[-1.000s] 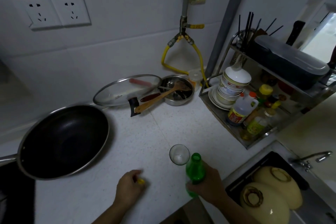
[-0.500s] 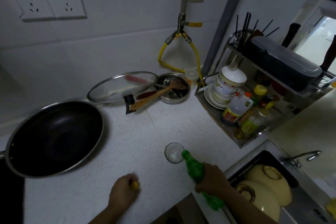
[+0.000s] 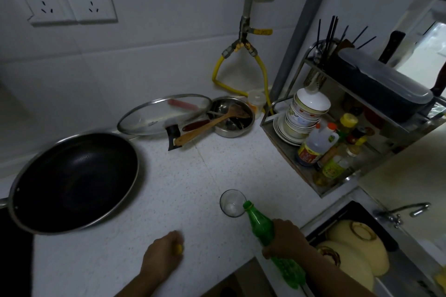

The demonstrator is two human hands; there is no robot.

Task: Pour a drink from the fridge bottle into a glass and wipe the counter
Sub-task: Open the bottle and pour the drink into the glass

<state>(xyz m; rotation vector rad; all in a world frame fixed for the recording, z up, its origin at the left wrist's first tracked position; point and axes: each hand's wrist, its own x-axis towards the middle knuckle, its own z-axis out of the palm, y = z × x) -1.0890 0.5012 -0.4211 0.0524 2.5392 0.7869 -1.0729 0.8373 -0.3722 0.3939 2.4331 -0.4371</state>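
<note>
Green bottle tilted, mouth at the near rim of the glass; right hand has its fingers wrapped round the bottle's mid-body. Judged: thin plastic, light, gives under squeeze, possibly slick if cold; hold best kept at mid-body, not the neck. Glass stands upright on the white surface, small, fragile, easily tipped by a nudge from the neck. Left hand, left of the glass, rests on the surface pinching a small yellow cap (presumably the bottle's). Wok sits far left of the glass, rack of bottles behind-right, sink right; none obstruct the pour.
</note>
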